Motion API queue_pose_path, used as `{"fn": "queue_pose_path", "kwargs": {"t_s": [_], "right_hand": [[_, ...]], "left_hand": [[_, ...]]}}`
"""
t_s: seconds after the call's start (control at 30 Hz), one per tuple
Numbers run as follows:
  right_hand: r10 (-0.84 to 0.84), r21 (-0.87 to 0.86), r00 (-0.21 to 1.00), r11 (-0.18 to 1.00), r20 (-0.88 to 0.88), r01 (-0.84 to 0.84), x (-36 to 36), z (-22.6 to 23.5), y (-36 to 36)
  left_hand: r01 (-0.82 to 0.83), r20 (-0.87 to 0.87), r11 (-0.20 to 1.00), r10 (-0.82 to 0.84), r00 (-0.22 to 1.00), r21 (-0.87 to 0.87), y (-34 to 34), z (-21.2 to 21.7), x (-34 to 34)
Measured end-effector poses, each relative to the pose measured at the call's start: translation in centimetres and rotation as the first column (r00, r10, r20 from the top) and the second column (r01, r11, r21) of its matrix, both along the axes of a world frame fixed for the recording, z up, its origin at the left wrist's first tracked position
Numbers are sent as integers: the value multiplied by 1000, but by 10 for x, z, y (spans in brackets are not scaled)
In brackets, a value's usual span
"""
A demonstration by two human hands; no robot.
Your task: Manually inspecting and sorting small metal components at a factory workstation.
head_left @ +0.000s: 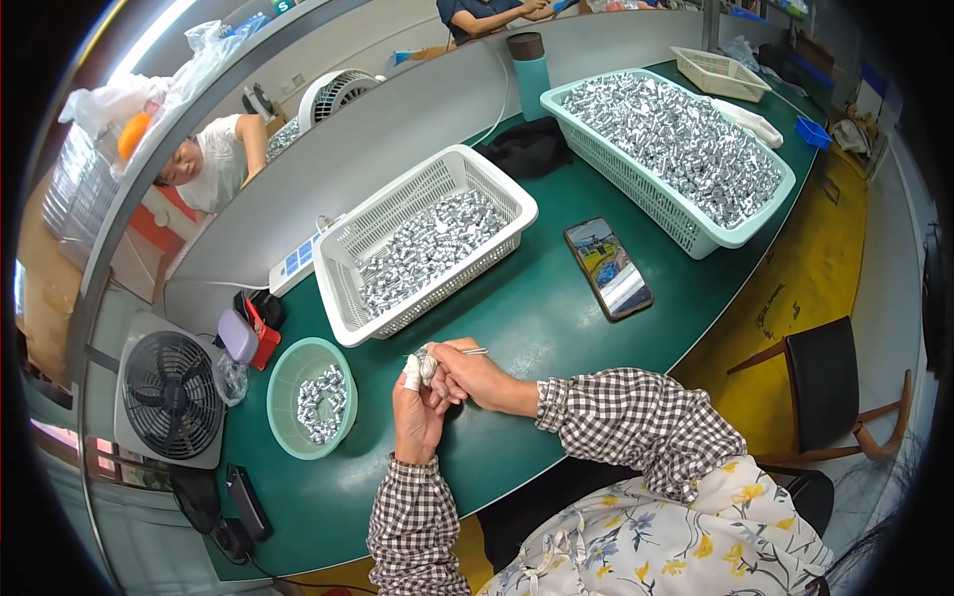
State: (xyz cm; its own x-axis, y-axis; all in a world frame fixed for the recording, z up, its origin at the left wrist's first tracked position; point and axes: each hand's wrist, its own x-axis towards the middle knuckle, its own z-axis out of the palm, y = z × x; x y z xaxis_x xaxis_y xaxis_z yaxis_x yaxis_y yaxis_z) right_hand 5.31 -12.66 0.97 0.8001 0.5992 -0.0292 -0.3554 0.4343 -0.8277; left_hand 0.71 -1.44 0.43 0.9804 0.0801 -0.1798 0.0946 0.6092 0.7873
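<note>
Nearest, in the lower middle of the frame, two hands met above the edge of a green tabletop [537, 348]. The right hand [477, 375] was closed on a thin metal tool [475, 352], its shaft jutting toward the right. The left hand [422, 417], with a white wrapping on at least one fingertip, was curled up against it; whether it pinched a small metal part could not be told, since the fingers overlapped there.

Just beyond, left of the hands, a round mint-green basin [275, 407] held a small heap of short silvery metal parts [322, 404]. Farther up, at the centre, a white perforated basket [442, 285] had its floor widely covered with similar pieces, and to its right a smartphone [608, 268] lay on the table. In the upper right, a pale-green perforated basket [621, 184] was filled close to its rim with more of them.

The work looked to be in mid-course, on one piece at most. The basin's small heap, set against two large loads, suggested that much was left, but nothing visible marked which container held finished parts, so the count done could not be judged.

Farthest, beyond the partition, sat a co-worker in a dark top [487, 15].
</note>
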Motion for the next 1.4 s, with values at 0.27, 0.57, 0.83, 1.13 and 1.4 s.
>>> {"fn": "queue_pose_path", "kwargs": {"t_s": [0.27, 0.57, 0.83, 1.13, 1.4], "right_hand": [[73, 147, 974, 988, -216, -41, -3, 6, -1], [110, 172, 968, 982, -228, -71, -5, 6, -1], [175, 233, 948, 966, -267, -113, -3, 12, -4], [177, 227, 959, 966, -221, -125, -2, 10, -3], [-17, -129, 247, 818, 969, 561, -6, -1, -4]], "left_hand": [[-40, 21, 997, 39, 999, 60, -2, 1, 0], [-47, 17, 999, 46, 999, 11, -2, 3, -2], [-33, 37, 999, 33, 999, 1, 1, 0, -2], [-56, 70, 998, 55, 996, 20, 2, 4, -3], [-132, 20, 991, 131, 991, 25, 3, 10, -5]]}}
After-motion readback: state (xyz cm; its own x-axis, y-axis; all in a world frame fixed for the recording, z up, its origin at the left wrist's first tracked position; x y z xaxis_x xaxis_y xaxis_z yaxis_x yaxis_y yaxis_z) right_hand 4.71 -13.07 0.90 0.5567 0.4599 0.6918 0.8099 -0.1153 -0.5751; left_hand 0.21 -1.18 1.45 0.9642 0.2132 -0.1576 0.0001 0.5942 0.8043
